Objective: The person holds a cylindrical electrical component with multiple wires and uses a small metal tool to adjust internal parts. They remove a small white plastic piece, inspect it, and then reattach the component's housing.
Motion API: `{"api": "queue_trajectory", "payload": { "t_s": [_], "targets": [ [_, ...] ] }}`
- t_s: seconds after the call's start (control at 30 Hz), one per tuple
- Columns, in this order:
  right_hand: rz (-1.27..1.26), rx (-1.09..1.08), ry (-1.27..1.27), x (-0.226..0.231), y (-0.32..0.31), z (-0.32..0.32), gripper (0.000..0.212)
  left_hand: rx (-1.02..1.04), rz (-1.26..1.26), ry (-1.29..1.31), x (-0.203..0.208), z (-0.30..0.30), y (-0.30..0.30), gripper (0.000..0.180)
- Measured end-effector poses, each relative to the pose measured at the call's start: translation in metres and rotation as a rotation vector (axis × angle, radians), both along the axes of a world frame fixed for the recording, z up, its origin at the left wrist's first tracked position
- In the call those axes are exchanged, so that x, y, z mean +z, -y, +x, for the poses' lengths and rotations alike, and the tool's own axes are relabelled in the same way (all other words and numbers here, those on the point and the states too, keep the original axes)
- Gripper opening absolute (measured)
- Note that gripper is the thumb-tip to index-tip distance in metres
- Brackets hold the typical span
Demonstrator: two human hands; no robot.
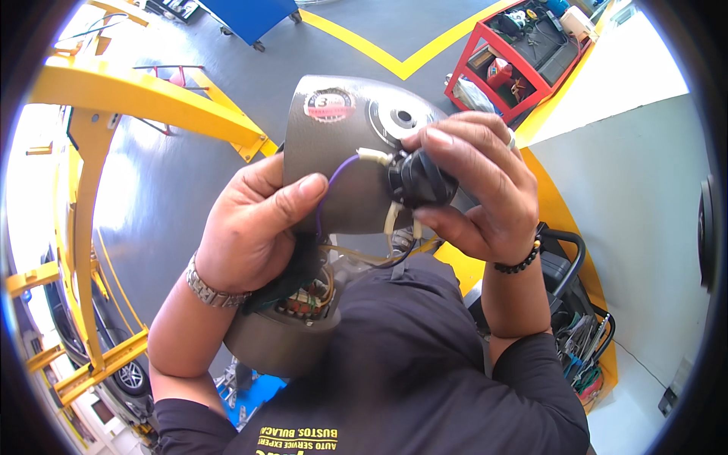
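Observation:
A grey-brown curved metal cover (309, 144) with a round sticker is held up by my left hand (254, 220), thumb pressed on its face. A silver ring plate (400, 120) surrounds a hole near its upper right. My right hand (489, 182) grips a round black knob-like switch (419, 179) between thumb and fingers, in front of the cover. A purple wire (326, 199) with a cream connector runs from the switch; other cream connectors and wires hang beneath it. Below my left hand sits a matching grey-brown housing (284, 345) with wiring inside its open top.
A yellow steel frame (152, 89) stands at the left, with a car wheel (130, 378) below it. A red cart (523, 57) holding tools is at the upper right. At the right are a pale wall (622, 197) and a bin of cables (580, 345). A blue cabinet (246, 19) stands at the top.

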State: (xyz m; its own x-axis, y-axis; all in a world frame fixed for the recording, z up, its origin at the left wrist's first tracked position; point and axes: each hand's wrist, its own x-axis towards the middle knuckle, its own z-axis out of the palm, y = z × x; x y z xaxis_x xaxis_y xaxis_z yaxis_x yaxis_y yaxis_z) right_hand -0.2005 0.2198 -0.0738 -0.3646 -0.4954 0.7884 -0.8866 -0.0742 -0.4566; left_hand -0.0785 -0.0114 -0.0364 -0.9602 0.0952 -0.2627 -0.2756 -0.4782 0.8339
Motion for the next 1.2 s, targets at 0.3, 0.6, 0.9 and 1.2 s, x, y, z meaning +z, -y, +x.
{"api": "queue_trajectory", "payload": {
  "t_s": [0.3,0.6,0.9,1.2],
  "targets": [
    [0.183,0.149,-0.092,0.012,0.0,-0.034,0.068,0.208,0.086,0.044,0.005,-0.013,-0.004,0.032],
    [0.197,0.194,-0.053,0.029,0.018,-0.037,0.069,0.276,0.123,0.034,0.002,-0.017,-0.001,0.03],
    [0.198,0.191,-0.082,0.014,0.021,-0.049,0.063,0.255,0.071,0.055,-0.001,-0.017,-0.001,0.036],
    [0.109,0.296,0.045,-0.005,0.006,-0.064,0.072,0.256,0.191,0.024,-0.005,-0.018,-0.002,0.04]
  ]
}}
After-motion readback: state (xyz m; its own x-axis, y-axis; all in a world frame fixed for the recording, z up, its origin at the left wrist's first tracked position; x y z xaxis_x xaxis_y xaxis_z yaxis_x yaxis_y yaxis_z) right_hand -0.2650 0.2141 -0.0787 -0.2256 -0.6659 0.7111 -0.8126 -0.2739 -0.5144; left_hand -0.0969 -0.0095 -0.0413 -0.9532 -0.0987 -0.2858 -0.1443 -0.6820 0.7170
